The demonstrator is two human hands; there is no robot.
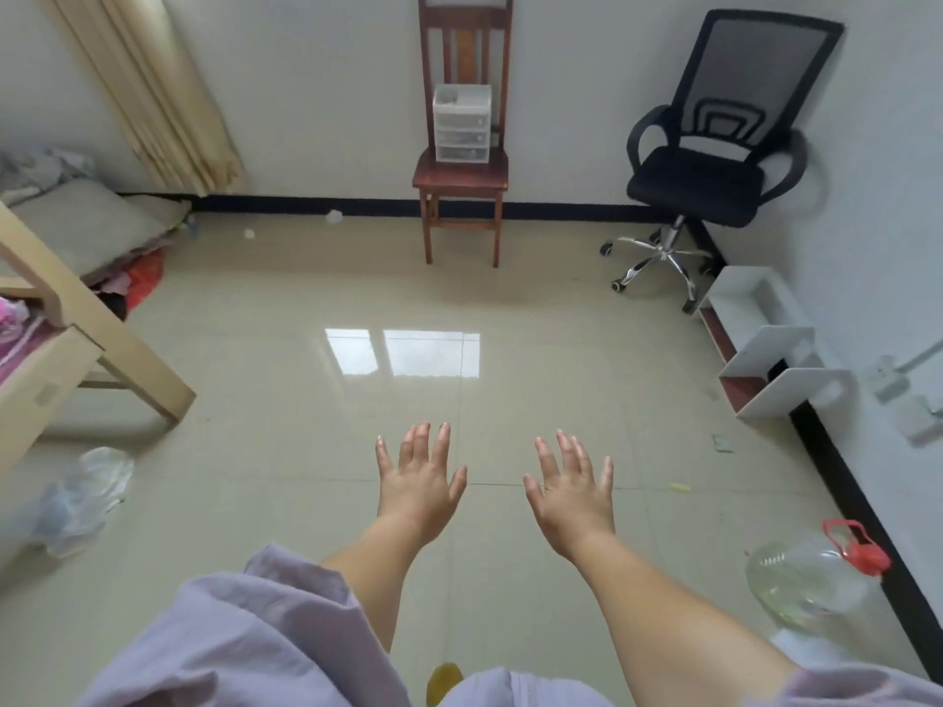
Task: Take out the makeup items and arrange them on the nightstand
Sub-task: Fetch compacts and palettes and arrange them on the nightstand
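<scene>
Against the far wall, a wooden chair (462, 176) carries a clear plastic drawer organizer (462, 124) on its seat, a black office chair (714, 145) to its right. Nearer, above the tiled floor (510, 400), left hand (419, 479) and right hand (572, 489) spread flat, holding nothing.

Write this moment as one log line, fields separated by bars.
left hand: open, empty | right hand: open, empty | drawer box: on wooden chair, untouched | stage: not started

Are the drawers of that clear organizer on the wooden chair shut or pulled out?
Shut, it seems: the drawer organizer on the wooden chair shows three fronts flush, none sticking out. Contents cannot be told.
</scene>
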